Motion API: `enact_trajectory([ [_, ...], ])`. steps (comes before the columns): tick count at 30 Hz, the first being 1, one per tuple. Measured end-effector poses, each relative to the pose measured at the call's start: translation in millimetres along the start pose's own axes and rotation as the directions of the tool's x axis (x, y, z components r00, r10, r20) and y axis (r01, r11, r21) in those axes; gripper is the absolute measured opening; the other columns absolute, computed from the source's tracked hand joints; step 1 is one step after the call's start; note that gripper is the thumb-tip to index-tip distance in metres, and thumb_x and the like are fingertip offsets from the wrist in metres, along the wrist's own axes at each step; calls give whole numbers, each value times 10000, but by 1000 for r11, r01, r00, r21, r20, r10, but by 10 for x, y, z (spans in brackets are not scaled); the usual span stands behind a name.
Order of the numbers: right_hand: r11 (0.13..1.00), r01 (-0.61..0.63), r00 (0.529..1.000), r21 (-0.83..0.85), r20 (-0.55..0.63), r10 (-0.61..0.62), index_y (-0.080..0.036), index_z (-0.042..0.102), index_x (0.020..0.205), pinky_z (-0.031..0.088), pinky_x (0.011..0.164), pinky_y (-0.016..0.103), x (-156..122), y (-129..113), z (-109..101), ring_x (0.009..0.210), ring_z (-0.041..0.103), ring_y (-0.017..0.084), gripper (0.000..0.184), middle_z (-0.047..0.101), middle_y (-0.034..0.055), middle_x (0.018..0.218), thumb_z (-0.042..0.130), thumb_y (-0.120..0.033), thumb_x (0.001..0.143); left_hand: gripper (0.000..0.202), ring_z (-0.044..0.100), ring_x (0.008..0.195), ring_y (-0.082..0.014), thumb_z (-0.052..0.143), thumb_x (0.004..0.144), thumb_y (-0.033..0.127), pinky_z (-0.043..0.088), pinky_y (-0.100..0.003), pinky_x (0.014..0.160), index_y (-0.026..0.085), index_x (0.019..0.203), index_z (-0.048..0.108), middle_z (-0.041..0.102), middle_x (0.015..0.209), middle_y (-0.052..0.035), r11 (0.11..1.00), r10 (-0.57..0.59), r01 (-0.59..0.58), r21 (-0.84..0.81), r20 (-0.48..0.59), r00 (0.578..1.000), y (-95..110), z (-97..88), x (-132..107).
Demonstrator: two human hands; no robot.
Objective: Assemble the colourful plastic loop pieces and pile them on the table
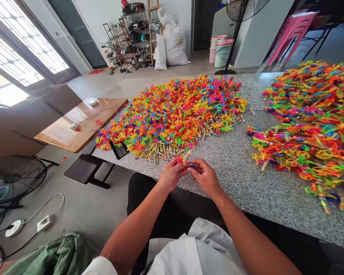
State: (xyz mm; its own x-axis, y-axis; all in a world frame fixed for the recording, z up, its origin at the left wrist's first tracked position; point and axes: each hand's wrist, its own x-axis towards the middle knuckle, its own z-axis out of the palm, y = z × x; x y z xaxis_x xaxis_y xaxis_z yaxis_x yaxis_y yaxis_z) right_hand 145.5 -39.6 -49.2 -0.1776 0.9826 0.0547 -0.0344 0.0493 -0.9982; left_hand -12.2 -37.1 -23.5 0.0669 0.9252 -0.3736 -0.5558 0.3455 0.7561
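My left hand and my right hand meet at the near edge of a speckled granite table. Both pinch a small colourful plastic toy piece between their fingertips; it shows red, orange and a blue part. Just beyond my hands lies a big heap of bright plastic toy pieces, with a row of small striped tubes along its near side. A second heap of toy pieces covers the table's right side.
A black comb-like tray lies at the heap's left corner. A wooden table with a cable stands to the left, a floor fan and power strips lower left. A green bag sits by my knee.
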Motion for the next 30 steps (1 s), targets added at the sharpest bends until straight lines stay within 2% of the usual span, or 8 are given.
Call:
enact_trajectory([
  [4,998,32,999,-62,-1,-32,-244,656,1236,582,675,300,-30,21,-12,705,666,153,378,713,22,932,696,-346,875,370,704,786,-128,871,648,148,598,-244,730,148,913,613,706,874,-20,1000,19,-19,-21,0,1000,0,13,-13],
  [9,994,29,999,-108,-25,-32,-231,685,1239,585,648,294,-56,10,-21,674,674,153,373,714,22,894,675,-342,883,375,706,769,-135,866,665,171,611,-286,755,157,932,602,722,895,-29,1000,-6,6,-15,21,1000,-1,3,-23],
  [13,991,37,999,-127,-11,-39,-231,699,1247,595,648,294,-60,5,-46,689,688,161,377,736,35,910,670,-346,889,383,703,755,-130,865,665,176,607,-260,712,158,960,623,724,895,-28,999,-33,33,2,23,999,-7,8,-33],
  [18,960,106,994,-261,-5,-111,-237,717,1243,608,720,332,-56,2,-82,765,713,189,362,754,55,968,667,-351,904,375,691,734,-112,876,669,203,612,-254,706,151,956,641,713,890,-17,999,-23,22,30,24,999,-19,4,-43],
  [21,928,150,988,-342,30,-149,-241,729,1235,604,764,349,-64,-20,-97,775,711,196,345,754,51,939,667,-350,914,382,688,721,-116,886,663,218,620,-262,686,152,942,634,706,867,-12,997,-42,40,67,30,999,-3,-14,-51],
  [26,915,159,987,-370,28,-160,-232,728,1243,598,719,340,-83,-36,-84,704,693,184,344,748,54,920,649,-365,936,411,687,721,-115,907,638,214,624,-259,681,153,926,621,698,854,-6,994,-85,82,72,45,995,45,-8,-82],
  [30,914,173,984,-367,23,-177,-230,725,1252,602,721,341,-94,-19,-82,716,699,187,357,753,57,931,658,-374,932,423,694,744,-128,925,623,235,630,-286,719,152,892,610,682,831,1,993,-66,63,103,34,997,52,-2,-94],
])
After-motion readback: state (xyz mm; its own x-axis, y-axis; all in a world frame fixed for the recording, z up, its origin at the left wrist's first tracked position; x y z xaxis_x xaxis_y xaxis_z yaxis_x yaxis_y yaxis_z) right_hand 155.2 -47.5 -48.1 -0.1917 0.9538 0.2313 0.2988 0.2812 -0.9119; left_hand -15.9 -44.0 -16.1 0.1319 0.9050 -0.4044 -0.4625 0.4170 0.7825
